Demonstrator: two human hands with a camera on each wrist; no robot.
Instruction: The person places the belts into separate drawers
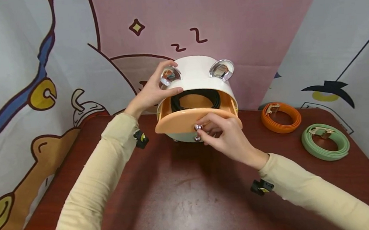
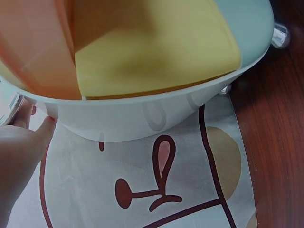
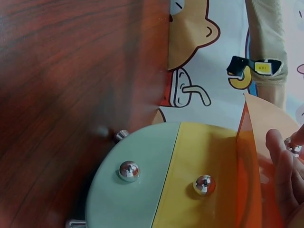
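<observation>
A rounded white drawer box (image 1: pixel 197 73) with two chrome ears stands at the back of the table. My left hand (image 1: pixel 150 92) grips its upper left side by one ear (image 1: pixel 171 74), thumb at the front rim. Pulled out at the top is the orange drawer (image 1: pixel 173 122), with a coiled black belt (image 1: pixel 215 99) inside. My right hand (image 1: pixel 228 136) pinches that drawer's round chrome knob (image 1: pixel 197 127). Below it, the yellow drawer (image 3: pixel 190 152) and the green drawer (image 3: pixel 142 152) sit closed in the right wrist view, each with a chrome knob.
To the right on the dark red table (image 1: pixel 187 211) lie a coiled orange belt (image 1: pixel 282 126) and a coiled green belt (image 1: pixel 325 152), both with metal buckles. A cloth with cartoon prints (image 1: pixel 228 11) hangs close behind the box and along both sides.
</observation>
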